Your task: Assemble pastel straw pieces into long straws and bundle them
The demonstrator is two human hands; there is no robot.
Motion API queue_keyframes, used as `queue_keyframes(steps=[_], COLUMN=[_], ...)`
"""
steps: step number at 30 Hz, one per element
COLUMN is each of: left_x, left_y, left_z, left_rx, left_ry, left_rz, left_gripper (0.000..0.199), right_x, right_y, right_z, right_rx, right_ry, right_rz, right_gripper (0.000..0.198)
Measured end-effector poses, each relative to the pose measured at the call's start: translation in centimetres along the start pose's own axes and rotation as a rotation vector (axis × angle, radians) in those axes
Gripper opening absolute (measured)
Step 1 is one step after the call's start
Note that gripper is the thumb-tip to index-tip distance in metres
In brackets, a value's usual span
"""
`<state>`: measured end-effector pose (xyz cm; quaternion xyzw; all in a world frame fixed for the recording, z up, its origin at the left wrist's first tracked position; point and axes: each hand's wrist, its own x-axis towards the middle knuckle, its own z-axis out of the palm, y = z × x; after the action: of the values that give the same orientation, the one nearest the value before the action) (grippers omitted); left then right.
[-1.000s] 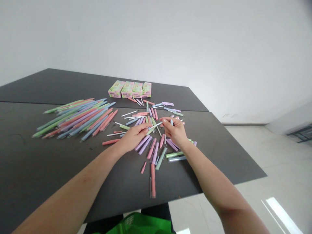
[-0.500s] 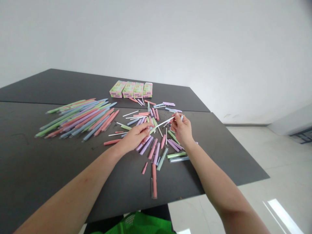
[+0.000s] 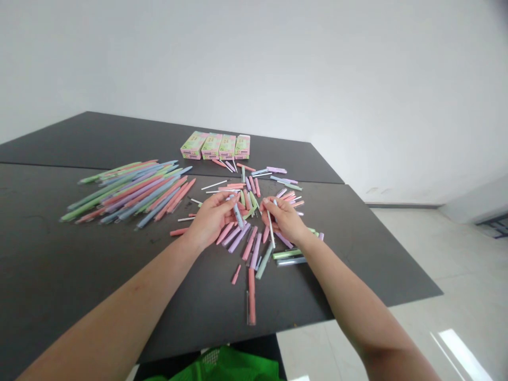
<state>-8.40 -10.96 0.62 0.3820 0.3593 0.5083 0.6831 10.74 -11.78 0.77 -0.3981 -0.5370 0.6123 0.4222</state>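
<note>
Over a scatter of pastel pen parts (image 3: 254, 248) on a dark table (image 3: 59, 275), my left hand (image 3: 212, 218) grips a pale blue pen barrel (image 3: 237, 215) that points down and to the right. My right hand (image 3: 284, 219) pinches a thin white refill (image 3: 270, 227) by its upper end, and the refill hangs nearly upright. The two hands are a short gap apart. Loose pink, purple and green barrels lie under and in front of both hands.
A fanned row of whole pens (image 3: 130, 191) lies to the left. Several green and pink boxes (image 3: 216, 146) stand at the back. The table's front right edge drops to a tiled floor (image 3: 436, 254). A green bag (image 3: 222, 368) sits below the near edge.
My right hand swung the white refill from a slant up and to the right down to near upright and drew closer. My left hand lifted a blue barrel off the pile.
</note>
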Motion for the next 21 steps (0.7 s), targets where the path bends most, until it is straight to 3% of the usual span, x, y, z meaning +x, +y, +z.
queue_keyframes(steps=[5, 10, 16, 21], left_x=[-0.04, 0.04, 0.22, 0.21], left_y=[0.14, -0.05, -0.25, -0.22], left_z=[0.27, 0.24, 0.2, 0.23], left_rx=[-0.005, 0.032, 0.033, 0.037], left_ry=[0.019, 0.045, 0.049, 0.057], left_rz=[0.07, 0.136, 0.137, 0.128], left_gripper=[0.022, 0.022, 0.018, 0.016], right_x=[-0.57, -1.05, -0.77, -0.7], right_y=[-0.38, -0.74, -0.02, 0.07], right_z=[0.1, 0.56, 0.72, 0.74], right_rx=[-0.267, -0.373, -0.565, -0.618], right_ry=[-0.165, -0.264, -0.193, -0.18], right_rz=[0.06, 0.06, -0.159, -0.193], right_gripper=[0.033, 0.033, 0.026, 0.027])
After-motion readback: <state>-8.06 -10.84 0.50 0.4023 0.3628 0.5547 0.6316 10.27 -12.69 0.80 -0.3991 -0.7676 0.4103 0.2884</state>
